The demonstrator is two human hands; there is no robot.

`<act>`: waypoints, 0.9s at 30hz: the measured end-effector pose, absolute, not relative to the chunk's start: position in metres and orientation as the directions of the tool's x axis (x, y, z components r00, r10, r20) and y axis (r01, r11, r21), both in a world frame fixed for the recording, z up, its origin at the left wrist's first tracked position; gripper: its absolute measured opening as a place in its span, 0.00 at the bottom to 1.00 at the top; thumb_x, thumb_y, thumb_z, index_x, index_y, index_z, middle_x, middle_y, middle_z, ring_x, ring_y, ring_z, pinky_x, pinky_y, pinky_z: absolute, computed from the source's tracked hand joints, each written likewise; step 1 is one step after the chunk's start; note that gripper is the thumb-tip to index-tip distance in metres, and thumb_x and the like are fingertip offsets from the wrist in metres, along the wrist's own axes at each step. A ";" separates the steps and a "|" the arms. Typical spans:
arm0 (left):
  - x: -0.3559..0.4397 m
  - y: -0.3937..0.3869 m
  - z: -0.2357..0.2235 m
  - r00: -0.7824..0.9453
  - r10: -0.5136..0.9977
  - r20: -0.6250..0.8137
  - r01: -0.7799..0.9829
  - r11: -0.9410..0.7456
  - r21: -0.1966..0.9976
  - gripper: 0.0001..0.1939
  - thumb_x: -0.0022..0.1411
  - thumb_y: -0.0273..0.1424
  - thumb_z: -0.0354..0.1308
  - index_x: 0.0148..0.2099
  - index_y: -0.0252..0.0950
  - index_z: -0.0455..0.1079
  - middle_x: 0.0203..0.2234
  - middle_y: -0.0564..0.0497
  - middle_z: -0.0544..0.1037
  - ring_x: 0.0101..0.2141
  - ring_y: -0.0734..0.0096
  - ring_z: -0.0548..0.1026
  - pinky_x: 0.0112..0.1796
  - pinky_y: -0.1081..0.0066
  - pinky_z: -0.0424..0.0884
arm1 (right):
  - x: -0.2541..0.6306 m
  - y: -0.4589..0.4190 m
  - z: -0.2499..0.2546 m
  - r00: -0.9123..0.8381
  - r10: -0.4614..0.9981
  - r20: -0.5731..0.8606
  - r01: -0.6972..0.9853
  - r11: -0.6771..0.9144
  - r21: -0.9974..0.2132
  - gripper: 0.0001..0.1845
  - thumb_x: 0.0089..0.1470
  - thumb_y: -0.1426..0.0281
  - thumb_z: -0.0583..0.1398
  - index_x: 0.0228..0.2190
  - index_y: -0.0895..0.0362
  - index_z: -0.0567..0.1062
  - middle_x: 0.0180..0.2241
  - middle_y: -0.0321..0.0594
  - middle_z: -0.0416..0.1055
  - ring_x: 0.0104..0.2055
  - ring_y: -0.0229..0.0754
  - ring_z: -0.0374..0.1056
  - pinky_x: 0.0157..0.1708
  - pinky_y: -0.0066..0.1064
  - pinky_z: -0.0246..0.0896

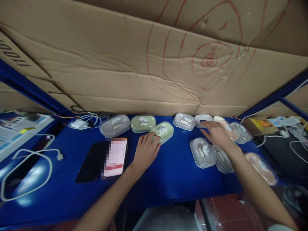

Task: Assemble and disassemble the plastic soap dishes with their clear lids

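Observation:
Several oval plastic boxes with clear lids and round stickers, which look like soap boxes, lie on a blue table. My left hand (147, 148) has its fingers closed over the near left edge of a tilted green soap box (165, 131). Another green soap box (142, 123) and a grey one (115, 125) lie behind it to the left. My right hand (218, 134) reaches over the near side of a white soap box (200, 117), fingers apart. Whether its fingertips touch the box I cannot tell. Close to that hand are a grey-white soap box (184, 122) and a peach one (233, 134).
Two phones, one dark (90, 163) and one lit (116, 158), lie left of my left hand. White cables (49, 160) trail at the far left. More soap boxes (203, 153) lie below my right wrist. A cardboard panel (108, 64) with red rings stands behind the table (168, 176).

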State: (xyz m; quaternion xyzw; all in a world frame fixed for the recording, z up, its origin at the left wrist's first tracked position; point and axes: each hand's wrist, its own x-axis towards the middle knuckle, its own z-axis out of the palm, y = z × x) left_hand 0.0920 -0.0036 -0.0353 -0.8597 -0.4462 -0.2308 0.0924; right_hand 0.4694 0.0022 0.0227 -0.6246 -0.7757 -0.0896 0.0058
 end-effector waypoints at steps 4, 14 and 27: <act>0.091 0.000 -0.039 0.478 0.705 0.525 0.808 -0.587 0.053 0.12 0.73 0.25 0.58 0.55 0.35 0.76 0.53 0.37 0.79 0.49 0.47 0.78 0.47 0.53 0.73 | 0.474 0.041 0.017 -0.177 0.983 0.042 0.971 0.167 0.171 0.20 0.65 0.69 0.60 0.55 0.60 0.80 0.52 0.55 0.82 0.54 0.60 0.78 0.54 0.48 0.71; 0.106 -0.030 -0.021 0.554 0.536 0.636 0.580 -0.797 0.167 0.18 0.74 0.29 0.60 0.63 0.39 0.71 0.58 0.39 0.77 0.55 0.53 0.78 0.54 0.56 0.75 | 0.416 -0.030 0.050 -0.300 0.935 0.189 0.953 0.287 0.096 0.17 0.73 0.66 0.57 0.57 0.55 0.79 0.52 0.48 0.82 0.54 0.53 0.79 0.55 0.45 0.69; 0.097 -0.020 -0.032 0.790 0.507 0.345 0.447 -0.861 0.243 0.20 0.63 0.16 0.54 0.55 0.35 0.72 0.51 0.42 0.78 0.55 0.54 0.77 0.59 0.55 0.75 | 0.436 -0.069 0.054 -0.217 0.893 0.394 0.959 0.270 -0.085 0.16 0.73 0.61 0.57 0.54 0.53 0.78 0.51 0.45 0.82 0.54 0.51 0.78 0.57 0.46 0.69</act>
